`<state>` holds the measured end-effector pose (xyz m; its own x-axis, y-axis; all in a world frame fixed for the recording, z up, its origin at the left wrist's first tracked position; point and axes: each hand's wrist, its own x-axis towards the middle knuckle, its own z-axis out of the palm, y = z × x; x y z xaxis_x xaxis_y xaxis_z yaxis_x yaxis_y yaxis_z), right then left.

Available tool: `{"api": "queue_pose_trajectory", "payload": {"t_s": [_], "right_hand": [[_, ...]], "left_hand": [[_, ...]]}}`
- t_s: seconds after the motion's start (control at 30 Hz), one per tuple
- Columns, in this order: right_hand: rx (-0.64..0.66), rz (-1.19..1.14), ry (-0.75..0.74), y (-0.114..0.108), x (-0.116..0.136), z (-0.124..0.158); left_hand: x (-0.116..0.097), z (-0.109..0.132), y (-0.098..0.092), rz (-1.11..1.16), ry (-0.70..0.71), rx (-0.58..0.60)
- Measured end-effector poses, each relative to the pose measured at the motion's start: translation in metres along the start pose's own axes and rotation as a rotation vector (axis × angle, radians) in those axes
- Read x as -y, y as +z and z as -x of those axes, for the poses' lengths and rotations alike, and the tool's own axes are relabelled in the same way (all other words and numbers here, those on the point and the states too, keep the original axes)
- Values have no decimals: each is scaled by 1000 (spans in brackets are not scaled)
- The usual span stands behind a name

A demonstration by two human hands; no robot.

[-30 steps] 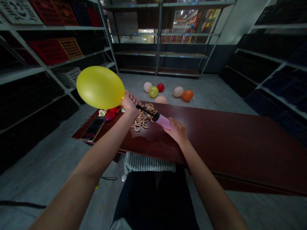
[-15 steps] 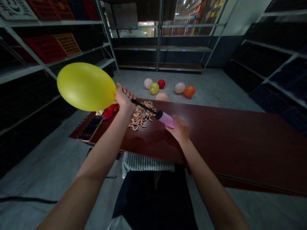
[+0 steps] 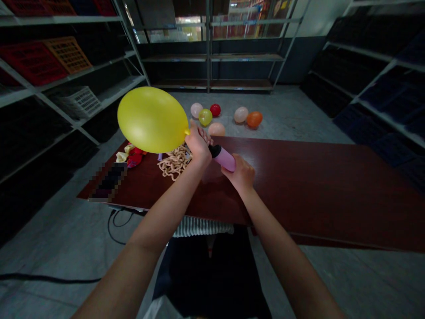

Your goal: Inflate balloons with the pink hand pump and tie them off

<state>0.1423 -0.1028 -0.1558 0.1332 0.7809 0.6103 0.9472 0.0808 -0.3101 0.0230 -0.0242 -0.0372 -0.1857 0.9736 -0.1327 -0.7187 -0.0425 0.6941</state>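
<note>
Yellow latex balloon, inflated above the dark red table, appears light, soft and easily burst; it is best held at the neck, which is clamped in the closed left hand, while the pink hand pump is gripped by the right hand.

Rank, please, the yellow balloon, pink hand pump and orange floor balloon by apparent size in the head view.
Yellow rubber balloon; pink plastic hand pump; orange rubber balloon. Their differing nearness makes true sizes unsure.

In front of you, the table holds a tangled heap at its left; balloons lie on the floor behind, shelves either side
</note>
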Motion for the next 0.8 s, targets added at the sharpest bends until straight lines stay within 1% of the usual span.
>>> {"api": "queue_pose_trajectory", "payload": {"t_s": [0.1, 0.33, 0.53, 0.67, 0.8], "right_hand": [[-2, -1, -20, 1, 0, 1], [53, 8, -170, -1, 12, 4], [77, 88, -242, -4, 16, 6], [73, 109, -284, -4, 14, 7], [65, 94, -310, -3, 14, 7]], "left_hand": [[-4, -2, -4, 32, 80, 49], [-31, -2, -31, 83, 37, 67], [-54, -1, -47, 143, 35, 57], [-76, -7, -55, 165, 32, 20], [-104, -12, -59, 148, 24, -6]]}}
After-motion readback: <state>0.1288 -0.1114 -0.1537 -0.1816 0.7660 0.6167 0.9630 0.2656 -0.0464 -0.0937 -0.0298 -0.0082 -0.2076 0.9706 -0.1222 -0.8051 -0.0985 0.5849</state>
